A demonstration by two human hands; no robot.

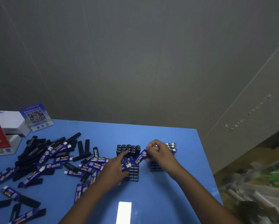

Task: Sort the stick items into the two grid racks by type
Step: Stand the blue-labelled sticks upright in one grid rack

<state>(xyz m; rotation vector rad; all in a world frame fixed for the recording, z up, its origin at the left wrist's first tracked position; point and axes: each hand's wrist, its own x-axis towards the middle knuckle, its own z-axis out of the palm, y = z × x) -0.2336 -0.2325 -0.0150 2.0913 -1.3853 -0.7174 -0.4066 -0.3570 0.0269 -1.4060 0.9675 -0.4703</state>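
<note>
— What have your hands got?
— My right hand (158,151) pinches one blue stick (139,157), tilted, between the two grid racks. My left hand (117,167) grips another blue stick (126,165) over the left rack (132,173).
— And the rest?
— Black sticks (128,148) fill the left rack's far rows; the right rack (156,167) sits under my right hand. Loose sticks (43,159) litter the blue counter (167,199) to my left.

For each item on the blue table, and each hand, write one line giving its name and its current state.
Left rack: far rows filled with black sticks, near cells empty.
Right rack: silver-topped sticks at far end.
Loose pile: unsorted, lying flat.
Left hand: holding blue sticks.
Right hand: gripping one blue stick, tilted.
</note>
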